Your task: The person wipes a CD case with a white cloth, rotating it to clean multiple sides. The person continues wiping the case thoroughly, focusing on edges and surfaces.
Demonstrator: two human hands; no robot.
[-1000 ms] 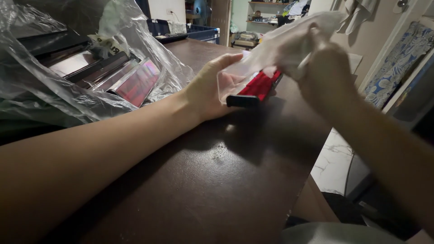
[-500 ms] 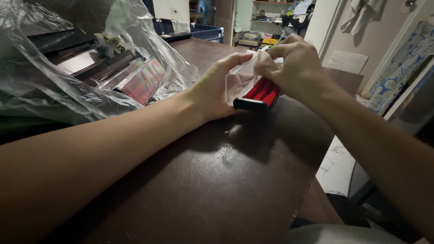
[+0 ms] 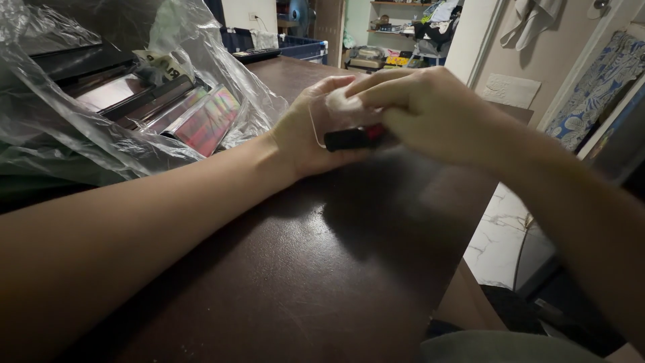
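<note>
Both hands [image 3: 376, 121] around red-black packet [image 3: 353, 138]

My left grip [image 3: 306, 138] rests on the bench [image 3: 302, 269] near its middle, and my right grip [image 3: 430, 114] sits just to its right, touching it. Between the two lies a small flat case [image 3: 353, 138], down on the bench top, with a thin clear wrapper [image 3: 329, 111] over it and under my right fingers [image 3: 376, 87]. To the left of my left forearm a large plastic bag [image 3: 80, 134] lies on the bench, with a stack of flat boxes [image 3: 161, 107] inside it. Behind the bench stand shelves [image 3: 403, 40]. To the right, below the bench edge, is the floor [image 3: 497, 242].
</note>
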